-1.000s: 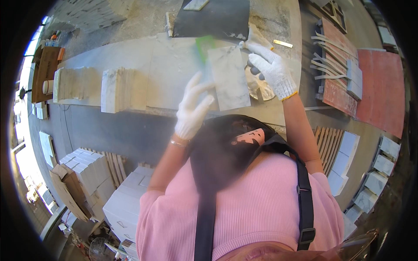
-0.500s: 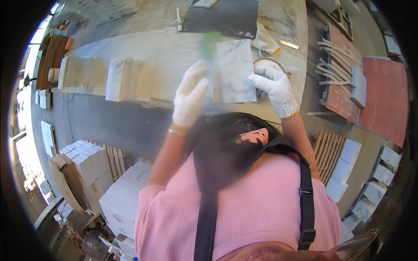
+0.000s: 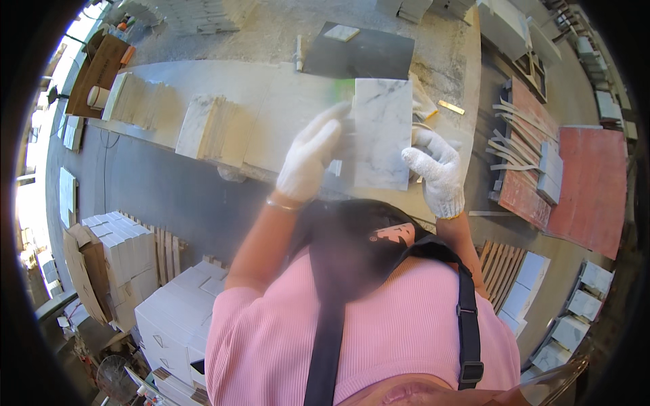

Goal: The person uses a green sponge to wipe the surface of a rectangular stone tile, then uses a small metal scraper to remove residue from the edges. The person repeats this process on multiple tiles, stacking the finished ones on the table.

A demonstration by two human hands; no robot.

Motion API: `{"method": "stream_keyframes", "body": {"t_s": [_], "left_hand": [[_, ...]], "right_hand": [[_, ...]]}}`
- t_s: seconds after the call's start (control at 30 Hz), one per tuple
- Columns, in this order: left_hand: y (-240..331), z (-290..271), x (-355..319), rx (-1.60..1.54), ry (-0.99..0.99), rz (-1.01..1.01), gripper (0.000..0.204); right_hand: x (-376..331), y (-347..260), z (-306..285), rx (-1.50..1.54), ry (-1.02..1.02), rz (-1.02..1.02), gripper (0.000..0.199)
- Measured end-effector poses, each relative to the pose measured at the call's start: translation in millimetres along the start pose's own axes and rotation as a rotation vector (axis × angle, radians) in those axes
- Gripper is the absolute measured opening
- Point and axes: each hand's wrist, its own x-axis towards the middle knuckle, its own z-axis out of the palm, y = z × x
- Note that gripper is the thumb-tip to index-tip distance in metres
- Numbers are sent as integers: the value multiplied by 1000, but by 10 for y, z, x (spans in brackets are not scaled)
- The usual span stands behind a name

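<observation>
Right gloved hand (image 3: pixel 440 169) curled at right edge of grey-veined white tile (image 3: pixel 384 128); can't tell if pinching. Left gloved hand (image 3: pixel 310 157), fingers extended, just beside left edge. Tile between hands, over worktable (image 3: pixel 271 108). Black sheet (image 3: pixel 372 55) beyond.

From my remote station I take the black sheet (image 3: pixel 379 53) as my landmark. Just left of the sheet I see a short pale rod (image 3: pixel 299 53); to its lower right, a thin yellow strip (image 3: pixel 451 107). Well right of the sheet lies a red board (image 3: pixel 588 189) — and far to its left, a brown cardboard box (image 3: pixel 100 73). Well below the sheet, leftward, I make out white cartons (image 3: pixel 172 318) — and a fan (image 3: pixel 116 377), lower still.
</observation>
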Motion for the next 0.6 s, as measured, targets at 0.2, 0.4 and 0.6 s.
{"method": "stream_keyframes", "body": {"t_s": [0.2,0.4,0.6], "left_hand": [[58,138,-14,175,-46,-46,66],[62,99,-63,149,-78,-17,65],[94,-16,-87,112,-96,9,67]], "right_hand": [[30,164,-74,-350,-99,-235,33],[21,229,-111,-330,-114,-121,30],[86,50,-13,-154,30,-37,27]]}}
